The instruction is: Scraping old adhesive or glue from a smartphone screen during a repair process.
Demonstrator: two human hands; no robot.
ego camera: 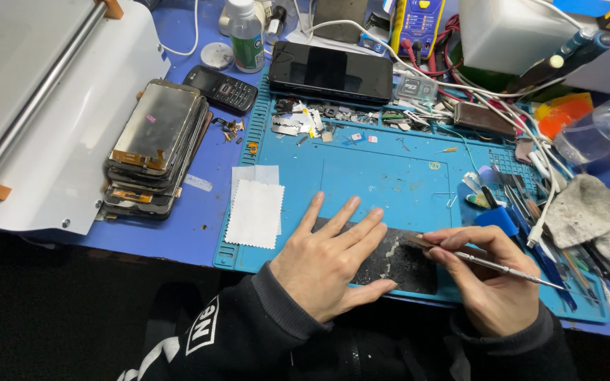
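Fingers [347, 226] of the left hand [326, 264] spread flat, pressing down on a dark phone screen panel [397, 262] at the near edge of the blue work mat [383, 173]. Fingers [460, 243] of the right hand [492, 282] pinched together around a thin metal tool [488, 264], its flat tip touching the panel's upper edge just right of the left fingertips. Panel lying flat and partly hidden beneath the left palm, its exposed right half speckled with pale residue, between the two hands.

White cloth square [254, 213] at the mat's left edge, just beside the left hand. Stack of phone screens [153, 148] on the blue tabletop [199, 226] left of the mat, near a grey-white machine [44, 106] at the table's left edge. Black smartphone [330, 70] face up along the mat's far edge, above scattered small parts [305, 123]. Grey rag [591, 212] near the table's right edge, with loose hand tools [531, 212] just beside the right hand.
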